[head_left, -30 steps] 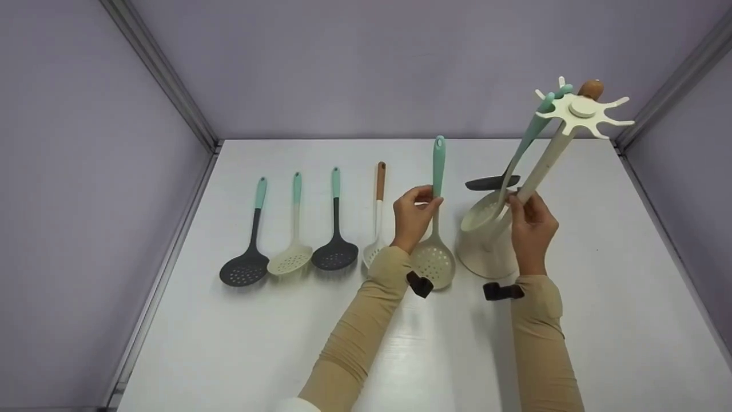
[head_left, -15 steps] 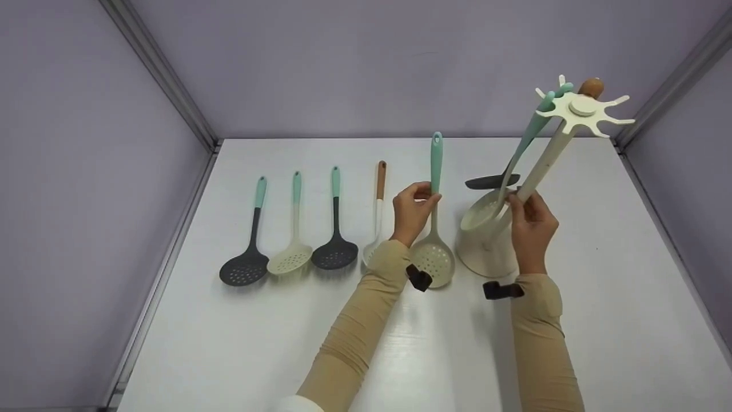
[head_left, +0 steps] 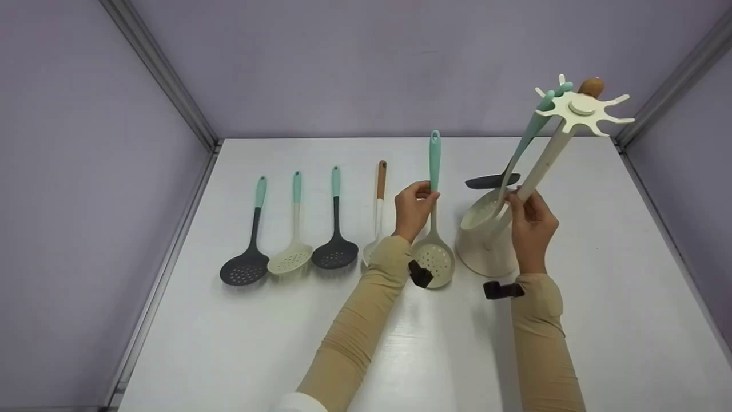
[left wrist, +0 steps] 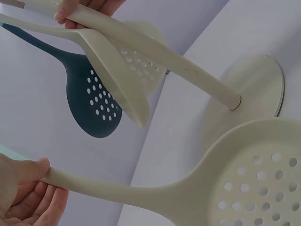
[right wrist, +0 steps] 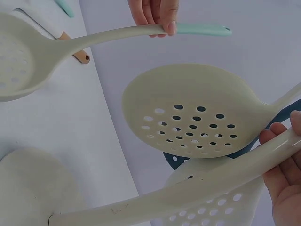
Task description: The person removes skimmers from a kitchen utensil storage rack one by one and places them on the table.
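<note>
In the head view, my left hand (head_left: 413, 212) pinches a cream skimmer (head_left: 439, 257) where its mint handle meets the neck. The skimmer is held upright-ish, its perforated bowl towards me. My right hand (head_left: 532, 226) grips the pole of a cream utensil stand (head_left: 549, 163), also seen in the right wrist view as a smooth pole (right wrist: 188, 200). From the stand's hooked top hang a dark skimmer (left wrist: 91, 99), a cream skimmer (right wrist: 188, 89) and a further pale skimmer (left wrist: 143, 70), partly hidden behind the pole. One brown handle end (head_left: 592, 87) shows at the top.
Left of my hand, a row lies on the white table (head_left: 257, 343): a dark skimmer (head_left: 245, 269), a cream skimmer (head_left: 290, 258), another dark skimmer (head_left: 335, 253) and a white one with a brown handle (head_left: 381, 183), its bowl partly covered by my arm. Purple-grey walls surround the table.
My left hand and its cream skimmer have shifted slightly upward in the head view, the handle drifting a little left. The right hand and the stand stay in place.
</note>
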Action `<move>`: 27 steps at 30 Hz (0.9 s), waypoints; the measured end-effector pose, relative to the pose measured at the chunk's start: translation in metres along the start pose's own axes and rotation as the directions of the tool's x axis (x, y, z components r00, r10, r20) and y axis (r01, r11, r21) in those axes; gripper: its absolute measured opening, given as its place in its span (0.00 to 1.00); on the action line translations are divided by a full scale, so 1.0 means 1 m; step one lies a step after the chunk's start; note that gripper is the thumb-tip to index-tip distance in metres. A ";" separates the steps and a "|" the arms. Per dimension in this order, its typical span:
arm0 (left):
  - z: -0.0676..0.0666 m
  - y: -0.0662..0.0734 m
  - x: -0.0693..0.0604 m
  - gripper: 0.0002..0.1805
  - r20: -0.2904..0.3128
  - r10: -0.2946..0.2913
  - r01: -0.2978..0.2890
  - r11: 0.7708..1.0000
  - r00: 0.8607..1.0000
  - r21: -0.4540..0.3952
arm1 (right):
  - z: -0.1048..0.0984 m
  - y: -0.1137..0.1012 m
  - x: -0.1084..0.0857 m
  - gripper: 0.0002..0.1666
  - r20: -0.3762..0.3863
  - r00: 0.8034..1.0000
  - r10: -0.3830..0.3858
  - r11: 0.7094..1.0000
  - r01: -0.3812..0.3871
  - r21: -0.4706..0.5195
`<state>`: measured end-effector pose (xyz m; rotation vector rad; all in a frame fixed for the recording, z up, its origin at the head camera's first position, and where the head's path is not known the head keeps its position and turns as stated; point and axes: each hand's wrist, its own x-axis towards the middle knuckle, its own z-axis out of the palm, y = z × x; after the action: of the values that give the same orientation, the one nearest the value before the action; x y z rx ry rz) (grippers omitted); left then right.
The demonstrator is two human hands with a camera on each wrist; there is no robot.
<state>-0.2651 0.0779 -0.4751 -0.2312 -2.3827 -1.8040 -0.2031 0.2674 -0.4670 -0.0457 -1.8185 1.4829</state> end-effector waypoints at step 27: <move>0.003 -0.007 0.017 0.12 0.085 -0.112 0.098 0.984 0.990 0.149 | -0.001 0.002 0.000 0.15 0.013 1.000 0.003 1.000 -0.002 -0.019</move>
<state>-0.2837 0.0796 -0.4790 -0.1797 -2.6239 -1.6868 -0.2032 0.2685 -0.4683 -0.0476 -1.8435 1.4712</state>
